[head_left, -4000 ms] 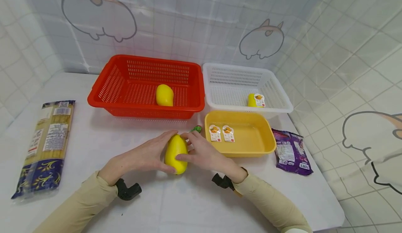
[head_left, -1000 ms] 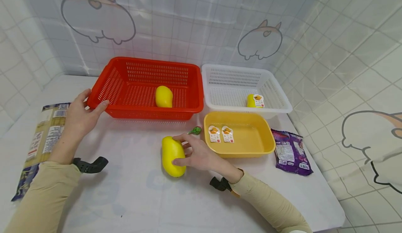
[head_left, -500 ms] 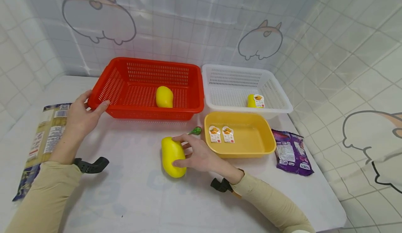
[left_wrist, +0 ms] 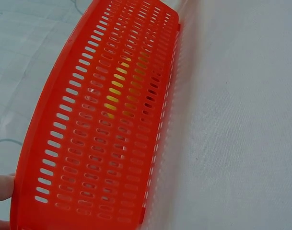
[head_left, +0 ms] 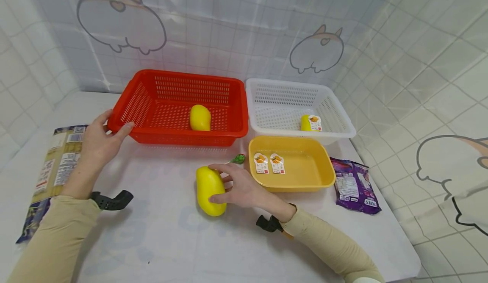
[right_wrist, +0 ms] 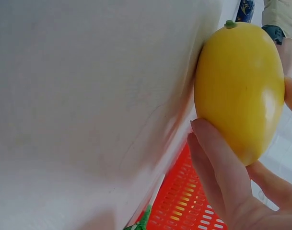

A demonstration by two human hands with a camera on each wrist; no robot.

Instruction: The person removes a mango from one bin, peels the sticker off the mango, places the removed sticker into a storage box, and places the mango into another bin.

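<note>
My right hand (head_left: 244,187) holds a yellow mango (head_left: 207,190) by its right side on the white table, thumb on the near part and fingers over the far end. In the right wrist view the mango (right_wrist: 239,86) shows a small green stem end, with fingers (right_wrist: 222,165) pressed to its surface. At the near left corner of the red basket (head_left: 175,134), my left hand (head_left: 100,143) grips the rim, thumb inside the front edge. A second mango (head_left: 200,117) lies in that basket. The left wrist view shows the slotted wall of the basket (left_wrist: 30,148).
A white basket (head_left: 339,117) with a labelled yellow item (head_left: 306,123) stands right of the red one. Before it sits a yellow tray (head_left: 305,170) bearing two mango stickers (head_left: 277,163). A noodle pack (head_left: 49,168), purple bag (head_left: 356,185) and small green-red item (head_left: 238,159) lie around.
Four seconds ago both hands held the mango. My left hand has since left it and gone to the red basket's corner; the mango has tilted slightly. Over the last second, little differs.
</note>
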